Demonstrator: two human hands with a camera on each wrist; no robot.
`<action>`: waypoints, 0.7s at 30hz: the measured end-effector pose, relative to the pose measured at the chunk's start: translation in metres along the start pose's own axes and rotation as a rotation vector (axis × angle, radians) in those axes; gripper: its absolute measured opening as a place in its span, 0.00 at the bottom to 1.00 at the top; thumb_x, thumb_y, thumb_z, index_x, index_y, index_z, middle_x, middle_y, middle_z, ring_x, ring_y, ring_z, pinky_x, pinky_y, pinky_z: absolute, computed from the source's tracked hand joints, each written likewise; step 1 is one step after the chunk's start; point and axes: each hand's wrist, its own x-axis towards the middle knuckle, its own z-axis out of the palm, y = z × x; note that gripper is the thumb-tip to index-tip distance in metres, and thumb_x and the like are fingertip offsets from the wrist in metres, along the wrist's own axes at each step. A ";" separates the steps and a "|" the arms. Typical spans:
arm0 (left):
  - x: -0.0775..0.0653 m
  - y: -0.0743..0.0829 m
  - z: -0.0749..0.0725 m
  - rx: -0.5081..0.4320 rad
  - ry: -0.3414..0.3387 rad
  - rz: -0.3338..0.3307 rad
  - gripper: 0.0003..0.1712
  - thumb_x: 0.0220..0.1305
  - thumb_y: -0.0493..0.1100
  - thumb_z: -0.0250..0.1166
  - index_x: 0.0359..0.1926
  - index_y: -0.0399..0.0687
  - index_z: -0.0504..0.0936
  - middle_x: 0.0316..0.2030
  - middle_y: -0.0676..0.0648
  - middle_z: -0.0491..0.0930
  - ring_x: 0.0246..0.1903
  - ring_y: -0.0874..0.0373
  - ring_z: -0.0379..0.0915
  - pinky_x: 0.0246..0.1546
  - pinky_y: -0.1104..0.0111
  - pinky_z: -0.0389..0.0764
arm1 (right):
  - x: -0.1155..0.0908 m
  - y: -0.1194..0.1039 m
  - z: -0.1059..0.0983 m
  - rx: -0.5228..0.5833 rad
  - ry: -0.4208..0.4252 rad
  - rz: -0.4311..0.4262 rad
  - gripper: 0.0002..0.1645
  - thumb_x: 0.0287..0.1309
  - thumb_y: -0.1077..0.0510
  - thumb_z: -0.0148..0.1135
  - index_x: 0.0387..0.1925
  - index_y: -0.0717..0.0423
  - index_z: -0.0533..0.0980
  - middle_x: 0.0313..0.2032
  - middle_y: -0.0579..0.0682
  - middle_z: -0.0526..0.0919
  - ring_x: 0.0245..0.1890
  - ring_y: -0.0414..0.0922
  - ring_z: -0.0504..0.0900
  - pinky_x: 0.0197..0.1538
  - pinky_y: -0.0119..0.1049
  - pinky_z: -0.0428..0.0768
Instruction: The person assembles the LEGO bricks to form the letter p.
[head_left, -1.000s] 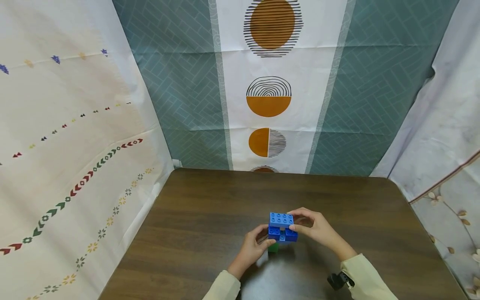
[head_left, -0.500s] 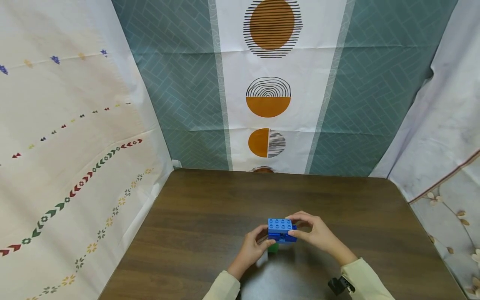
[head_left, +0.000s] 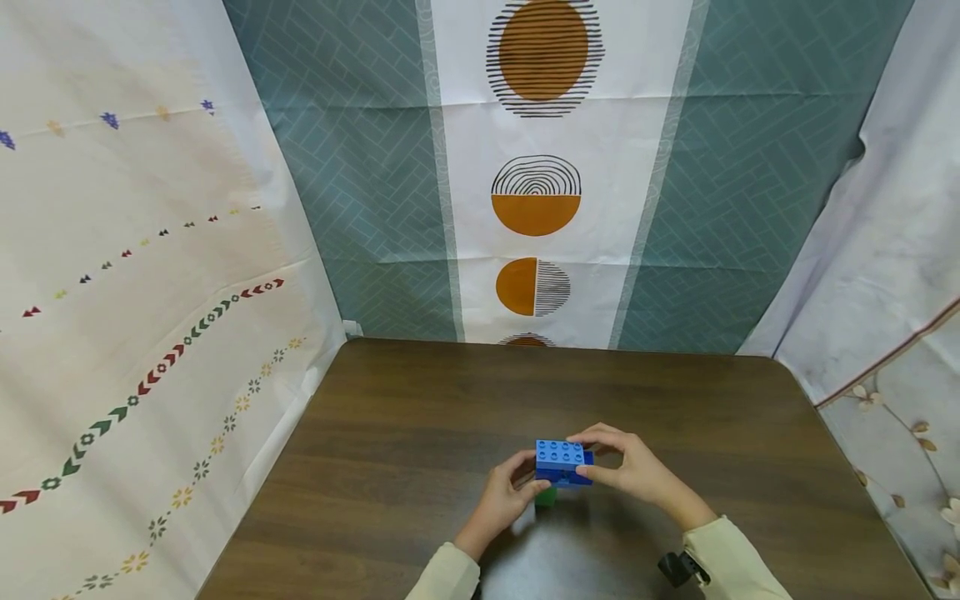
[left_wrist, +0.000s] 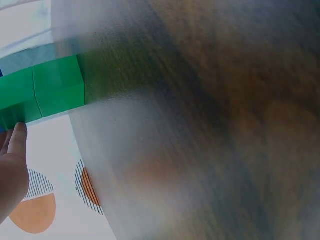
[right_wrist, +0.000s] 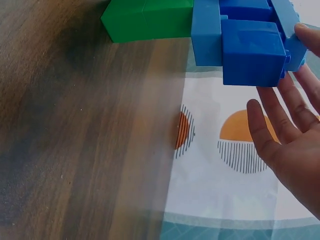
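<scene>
Near the table's front stands a stack of toy building bricks, topped by a light blue brick (head_left: 559,452). My right hand (head_left: 637,473) pinches that top brick between thumb and fingers. Just below it are dark blue bricks (right_wrist: 252,52), side by side, with some studs still showing in the right wrist view. A second light blue brick (right_wrist: 206,36) lies under those. Green bricks (left_wrist: 60,86) form the base on the table. My left hand (head_left: 504,493) grips the stack from the left, thumb in front; its far fingers are partly hidden.
The brown wooden table (head_left: 420,417) extends around the stack on all sides. Patterned cloth (head_left: 375,183) hangs behind it, with white cloths at left and right. A small black device (head_left: 678,569) sits at the right cuff.
My right hand has lowered the top light blue brick and shifted it slightly left, narrowing the gap above the dark blue bricks. My left hand has stayed in place.
</scene>
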 end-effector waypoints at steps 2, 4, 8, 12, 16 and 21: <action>0.000 0.000 0.001 -0.007 -0.002 0.003 0.21 0.63 0.40 0.65 0.56 0.40 0.76 0.53 0.37 0.78 0.55 0.43 0.74 0.54 0.63 0.77 | 0.000 -0.002 0.001 -0.005 0.013 0.014 0.20 0.52 0.65 0.70 0.49 0.63 0.79 0.43 0.54 0.81 0.40 0.46 0.79 0.43 0.39 0.81; 0.000 0.001 0.001 -0.010 -0.002 0.002 0.21 0.63 0.40 0.65 0.56 0.41 0.76 0.53 0.37 0.78 0.55 0.44 0.74 0.54 0.64 0.77 | 0.000 -0.003 0.002 -0.013 0.026 0.029 0.19 0.52 0.64 0.70 0.48 0.62 0.79 0.43 0.53 0.82 0.40 0.45 0.79 0.43 0.38 0.81; -0.001 0.001 0.001 -0.009 0.000 -0.009 0.20 0.62 0.39 0.66 0.56 0.42 0.77 0.52 0.39 0.79 0.55 0.46 0.75 0.54 0.65 0.77 | 0.000 0.000 0.006 -0.014 0.038 0.031 0.17 0.53 0.64 0.70 0.46 0.61 0.79 0.42 0.53 0.82 0.38 0.46 0.80 0.43 0.41 0.82; -0.001 -0.001 0.001 -0.013 0.005 -0.001 0.20 0.62 0.38 0.66 0.55 0.41 0.77 0.51 0.39 0.79 0.54 0.46 0.75 0.54 0.63 0.77 | 0.000 0.013 0.010 -0.008 0.027 0.028 0.18 0.54 0.64 0.69 0.49 0.59 0.79 0.43 0.52 0.82 0.39 0.46 0.79 0.44 0.45 0.82; 0.000 -0.002 0.001 -0.013 0.010 0.012 0.19 0.62 0.36 0.66 0.54 0.39 0.77 0.51 0.37 0.79 0.53 0.44 0.76 0.53 0.62 0.78 | -0.001 0.026 0.010 -0.013 0.001 0.047 0.19 0.55 0.60 0.69 0.50 0.54 0.79 0.45 0.48 0.81 0.41 0.43 0.78 0.45 0.46 0.81; -0.002 0.011 0.000 -0.009 0.006 0.014 0.19 0.62 0.32 0.64 0.54 0.35 0.76 0.50 0.34 0.79 0.53 0.40 0.75 0.53 0.58 0.77 | 0.002 0.029 0.006 -0.019 -0.035 0.035 0.18 0.57 0.55 0.68 0.51 0.50 0.80 0.44 0.45 0.81 0.42 0.41 0.77 0.46 0.41 0.81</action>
